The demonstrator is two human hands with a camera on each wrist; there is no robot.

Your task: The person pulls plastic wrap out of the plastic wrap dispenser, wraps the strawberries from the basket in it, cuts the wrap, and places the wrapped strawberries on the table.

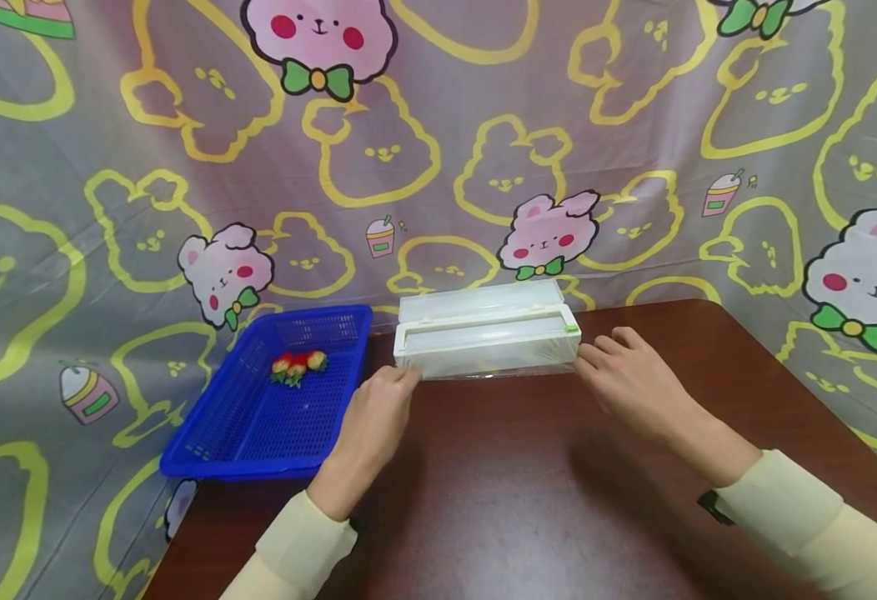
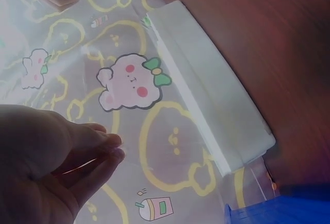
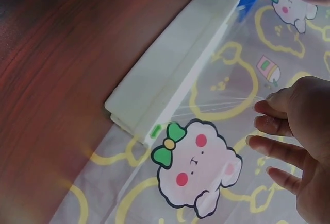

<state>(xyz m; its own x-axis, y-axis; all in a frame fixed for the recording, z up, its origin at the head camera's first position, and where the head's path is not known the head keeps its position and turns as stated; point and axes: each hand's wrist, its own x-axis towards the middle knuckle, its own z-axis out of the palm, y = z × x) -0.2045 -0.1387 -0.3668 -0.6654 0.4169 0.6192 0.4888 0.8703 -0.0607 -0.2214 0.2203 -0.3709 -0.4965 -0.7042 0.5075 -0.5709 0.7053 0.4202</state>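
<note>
A white cling film dispenser stands on the table with its lid tipped back and a small green slider at its right end. Clear cling film stretches from it towards me, its edge running between my hands. My left hand pinches the film at the left, thumb against fingertips in the left wrist view. On the other side, my right hand pinches the right end; in the right wrist view, faint film creases lead to its thumb and index finger, while the other fingers are loosely bent.
Left of the dispenser sits a blue plastic basket holding several strawberries. The dark reddish-brown table extends in front and to the right. A patterned curtain hangs close behind and along both sides.
</note>
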